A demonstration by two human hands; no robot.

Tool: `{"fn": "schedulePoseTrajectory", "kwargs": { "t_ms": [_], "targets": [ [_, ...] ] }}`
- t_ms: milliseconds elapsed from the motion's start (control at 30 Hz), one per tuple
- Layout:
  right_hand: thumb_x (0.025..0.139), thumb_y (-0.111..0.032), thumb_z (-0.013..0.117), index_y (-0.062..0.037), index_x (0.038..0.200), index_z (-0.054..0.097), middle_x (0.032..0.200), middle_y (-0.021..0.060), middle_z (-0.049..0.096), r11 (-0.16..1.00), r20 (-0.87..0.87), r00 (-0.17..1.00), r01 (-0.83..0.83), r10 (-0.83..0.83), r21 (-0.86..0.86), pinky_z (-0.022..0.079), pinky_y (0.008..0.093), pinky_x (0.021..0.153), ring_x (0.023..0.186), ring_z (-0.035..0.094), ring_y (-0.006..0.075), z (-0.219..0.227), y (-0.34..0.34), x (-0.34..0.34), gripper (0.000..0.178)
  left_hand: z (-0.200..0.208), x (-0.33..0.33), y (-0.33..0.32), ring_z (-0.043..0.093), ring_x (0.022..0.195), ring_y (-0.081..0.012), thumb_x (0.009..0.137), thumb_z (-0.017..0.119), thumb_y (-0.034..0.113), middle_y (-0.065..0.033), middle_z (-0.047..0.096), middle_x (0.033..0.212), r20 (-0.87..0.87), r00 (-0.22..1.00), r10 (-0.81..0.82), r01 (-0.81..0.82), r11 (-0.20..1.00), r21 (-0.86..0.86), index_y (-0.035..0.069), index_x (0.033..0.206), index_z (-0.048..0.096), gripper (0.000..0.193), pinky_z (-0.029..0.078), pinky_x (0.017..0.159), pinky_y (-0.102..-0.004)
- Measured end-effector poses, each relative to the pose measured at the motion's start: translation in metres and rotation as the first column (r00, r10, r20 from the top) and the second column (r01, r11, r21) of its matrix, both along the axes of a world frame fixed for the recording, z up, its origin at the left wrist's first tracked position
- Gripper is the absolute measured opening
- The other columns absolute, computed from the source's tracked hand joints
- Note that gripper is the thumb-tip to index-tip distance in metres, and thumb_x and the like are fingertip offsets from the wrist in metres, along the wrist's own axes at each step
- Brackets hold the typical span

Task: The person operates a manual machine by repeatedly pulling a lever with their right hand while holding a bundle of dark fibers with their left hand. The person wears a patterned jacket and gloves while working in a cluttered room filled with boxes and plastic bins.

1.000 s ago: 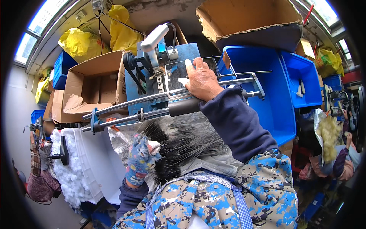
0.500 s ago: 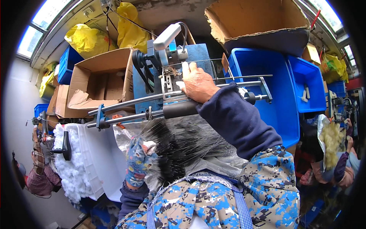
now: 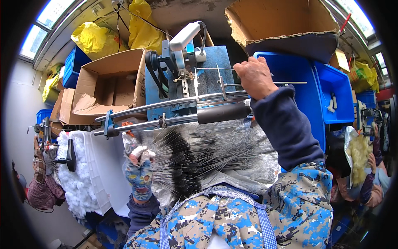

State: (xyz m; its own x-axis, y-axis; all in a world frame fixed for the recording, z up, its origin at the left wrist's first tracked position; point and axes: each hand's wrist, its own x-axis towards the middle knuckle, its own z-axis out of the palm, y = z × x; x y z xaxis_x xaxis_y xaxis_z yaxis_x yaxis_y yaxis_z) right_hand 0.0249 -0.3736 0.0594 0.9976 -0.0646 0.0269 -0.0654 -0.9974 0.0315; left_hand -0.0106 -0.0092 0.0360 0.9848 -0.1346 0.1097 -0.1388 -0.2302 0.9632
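My right hand (image 3: 256, 78), bare, is closed round the right end of a sliding carriage (image 3: 224, 85) with thin rods; the fingers hide the grasped part. The carriage sits on steel rails (image 3: 166, 107) in front of a blue bench machine (image 3: 215, 58). A black roller sleeve (image 3: 222, 113) lies along the front rail. My left hand (image 3: 141, 159), in a patterned glove with white-wrapped fingertips, is closed at the left of a pile of thin wire-stemmed brushes with black bristles (image 3: 182, 166). A dark smear shows above its fingertips; what it pinches is too blurred to tell.
A cardboard box (image 3: 107, 83) stands left of the machine, a larger one (image 3: 286, 25) behind right. Blue bins (image 3: 290, 91) are at the right. A white tub (image 3: 93, 170) with white fluff lies left. Co-workers sit at the far left (image 3: 43, 189) and far right (image 3: 367, 182).
My right hand has moved from the machine's middle to the right, and the carriage and roller sleeve have slid right. My left hand has shifted left, away from the black bristles.
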Motion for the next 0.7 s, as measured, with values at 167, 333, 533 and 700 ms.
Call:
{"fn": "schedulePoseTrajectory", "kwargs": {
  "t_ms": [167, 333, 533, 700],
  "targets": [
    [0.066, -0.004, 0.062, -0.0064, 0.077, 0.059, 0.07, 0.0074, 0.059, 0.929, 0.073, 0.967, -0.255, 0.244, 0.268, 0.039, 0.0362, 0.07, 0.077, 0.055, 0.0242, 0.029, 0.038, -0.095, 0.011, 0.012, 0.01, 0.019, 0.055, 0.054, -0.0136, 0.088, 0.052, 0.006, -0.0101, 0.062, 0.074, -0.104, 0.995, 0.014, -0.027, 0.992, -0.125, 0.001, 0.102, 0.054, 0.015, 0.045, 0.049, -0.0231],
    [0.072, -0.006, 0.067, 0.0006, 0.1, 0.058, 0.095, 0.0133, 0.059, 0.137, 0.461, 0.883, -0.469, 0.084, 0.873, 0.045, 0.0366, 0.078, 0.09, 0.055, 0.0304, 0.0, 0.116, -0.083, 0.03, 0.019, -0.009, -0.057, 0.062, 0.073, -0.0271, 0.076, 0.065, 0.003, -0.01, 0.063, 0.078, 0.21, 0.807, -0.552, 0.462, 0.811, 0.359, 0.003, 0.106, 0.057, 0.031, 0.049, 0.073, -0.0352],
    [0.091, -0.004, 0.05, 0.0029, 0.102, 0.059, 0.069, 0.0023, 0.057, -0.316, 0.234, 0.968, -0.252, -0.094, 0.914, 0.043, 0.0183, 0.052, 0.06, 0.052, 0.0055, 0.053, 0.067, -0.08, 0.016, -0.017, 0.021, -0.009, 0.059, 0.085, -0.0289, 0.071, 0.068, 0.006, -0.0154, 0.059, 0.101, 0.077, 0.859, -0.506, 0.364, 0.709, 0.604, 0.001, 0.114, 0.052, 0.046, 0.05, 0.073, -0.0374],
    [0.079, -0.002, 0.055, -0.0037, 0.097, 0.064, 0.077, 0.0117, 0.059, 0.898, 0.367, 0.929, -0.125, -0.043, 0.423, 0.048, 0.0357, 0.062, 0.07, 0.059, 0.0287, 0.007, 0.045, -0.002, 0.02, -0.083, 0.056, 0.024, 0.057, 0.087, -0.0317, 0.072, 0.065, 0.01, -0.0141, 0.062, 0.089, 0.152, 0.894, -0.421, 0.053, 0.438, 0.897, 0.006, 0.094, 0.062, 0.023, 0.044, 0.076, -0.0384]
  ]
}}
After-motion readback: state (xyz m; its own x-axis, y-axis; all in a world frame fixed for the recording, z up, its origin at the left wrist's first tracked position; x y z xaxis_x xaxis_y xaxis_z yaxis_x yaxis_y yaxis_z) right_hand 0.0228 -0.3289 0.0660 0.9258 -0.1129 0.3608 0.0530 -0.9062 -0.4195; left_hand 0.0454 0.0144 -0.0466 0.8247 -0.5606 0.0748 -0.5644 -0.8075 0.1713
